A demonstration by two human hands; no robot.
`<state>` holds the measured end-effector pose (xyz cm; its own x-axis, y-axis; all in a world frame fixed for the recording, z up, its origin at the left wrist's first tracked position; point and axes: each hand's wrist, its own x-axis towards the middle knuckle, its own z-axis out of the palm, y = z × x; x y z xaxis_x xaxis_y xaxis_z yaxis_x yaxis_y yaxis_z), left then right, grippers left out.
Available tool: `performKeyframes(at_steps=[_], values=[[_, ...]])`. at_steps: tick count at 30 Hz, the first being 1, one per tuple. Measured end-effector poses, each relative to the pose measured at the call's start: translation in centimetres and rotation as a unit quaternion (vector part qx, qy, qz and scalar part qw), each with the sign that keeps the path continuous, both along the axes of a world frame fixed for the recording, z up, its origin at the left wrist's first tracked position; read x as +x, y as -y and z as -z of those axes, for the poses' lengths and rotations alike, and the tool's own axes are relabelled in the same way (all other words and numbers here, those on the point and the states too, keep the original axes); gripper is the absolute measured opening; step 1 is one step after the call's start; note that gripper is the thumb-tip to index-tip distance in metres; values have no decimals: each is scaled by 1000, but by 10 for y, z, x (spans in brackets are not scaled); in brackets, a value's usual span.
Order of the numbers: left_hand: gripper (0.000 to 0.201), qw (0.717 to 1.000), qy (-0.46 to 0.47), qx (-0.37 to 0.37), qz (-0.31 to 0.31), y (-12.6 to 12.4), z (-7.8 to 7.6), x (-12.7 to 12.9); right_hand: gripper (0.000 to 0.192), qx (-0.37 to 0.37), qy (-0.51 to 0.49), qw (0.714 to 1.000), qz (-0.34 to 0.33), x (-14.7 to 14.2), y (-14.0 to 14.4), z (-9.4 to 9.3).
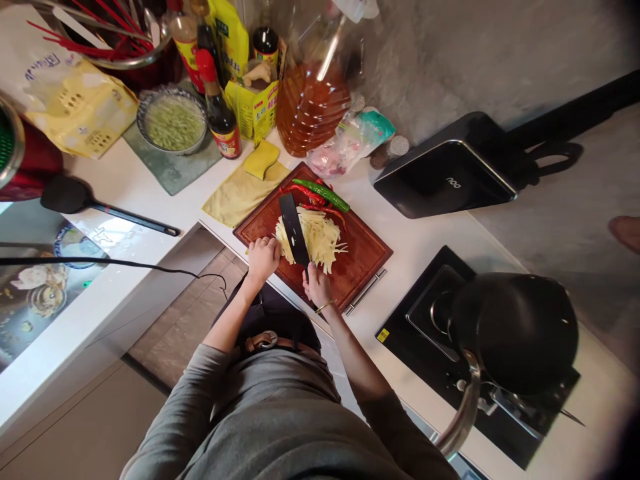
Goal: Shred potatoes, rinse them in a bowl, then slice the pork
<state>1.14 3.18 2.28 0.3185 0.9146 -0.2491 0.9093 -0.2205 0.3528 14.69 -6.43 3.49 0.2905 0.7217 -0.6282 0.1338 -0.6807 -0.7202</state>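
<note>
A reddish-brown wooden cutting board (pixel 363 257) lies on the white counter. On it sits a heap of pale yellow potato strips (pixel 320 237). My right hand (pixel 317 283) grips the handle of a black-bladed knife (pixel 294 230), whose blade rests across the left side of the heap. My left hand (pixel 263 259) is curled against the left edge of the strips, beside the blade. At the board's far edge lie a green chili (pixel 323 194) and red chilies (pixel 305 195).
A black wok (pixel 515 330) sits on the stove (pixel 415 327) to the right. A black appliance (pixel 445 177) stands behind. A yellow cloth (pixel 237 193), sponge, oil bottle (pixel 313 100), sauce bottles, a bowl (pixel 173 120) and a black spatula (pixel 75 197) crowd the left.
</note>
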Motion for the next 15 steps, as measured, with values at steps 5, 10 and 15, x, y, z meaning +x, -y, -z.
performKeyframes(at_steps=[5, 10, 15], values=[[34, 995, 88, 47, -24, -5, -12, 21, 59, 10, -120, 992, 44, 10, 2, -13], [37, 995, 47, 73, -58, -1, 1, 39, 60, 7, -176, 981, 80, 0, 5, -20], [37, 996, 8, 55, -69, -2, 18, 16, 60, 13, -100, 992, 73, 7, 7, -23]])
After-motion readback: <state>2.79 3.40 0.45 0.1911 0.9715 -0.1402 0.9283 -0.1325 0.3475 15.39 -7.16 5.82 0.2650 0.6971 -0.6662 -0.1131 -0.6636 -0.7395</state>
